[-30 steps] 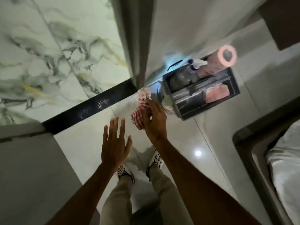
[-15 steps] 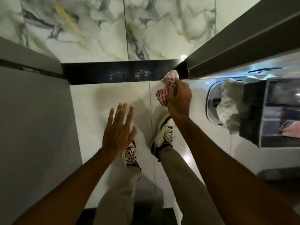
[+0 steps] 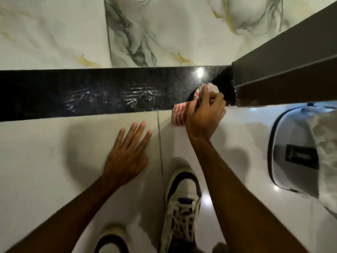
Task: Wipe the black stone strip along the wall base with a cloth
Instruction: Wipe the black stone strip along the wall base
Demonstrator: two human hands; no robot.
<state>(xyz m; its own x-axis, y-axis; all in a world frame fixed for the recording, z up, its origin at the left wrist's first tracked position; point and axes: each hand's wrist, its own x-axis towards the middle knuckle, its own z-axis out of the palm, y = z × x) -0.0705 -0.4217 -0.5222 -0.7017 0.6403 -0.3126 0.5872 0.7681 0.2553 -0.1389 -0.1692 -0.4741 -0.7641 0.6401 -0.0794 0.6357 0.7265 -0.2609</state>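
Strip [image 3: 91, 92] of black stone is running across the frame at the wall base, between the marble wall [image 3: 54, 33] above and the pale floor [image 3: 45, 152] below. Streaky reflections are showing on its middle section, and a bright light spot is glinting near its right end.

The left hand [image 3: 127, 154] is spreading flat, palm down, over the floor just below the strip, with fingers apart and nothing in its grasp. Whether the palm is touching the floor cannot be told. A dark grout line [image 3: 160, 143] is running down the floor just right of this hand.

Two shoes are standing below: one shoe [image 3: 111, 241] at the bottom edge, the other shoe [image 3: 182, 201] to its right, between the two forearms.

The right hand [image 3: 205, 114] is clenching around the cloth [image 3: 179, 115], a red-and-white striped one, and is pressing it against the right end of the strip. Part of the cloth is hanging down over the floor edge.

A dark panel [image 3: 291, 61] is meeting the strip's right end. A grey bin [image 3: 291, 152] is sitting on the floor at the far right, with a pale sheet [image 3: 326, 161] draping over its right side.
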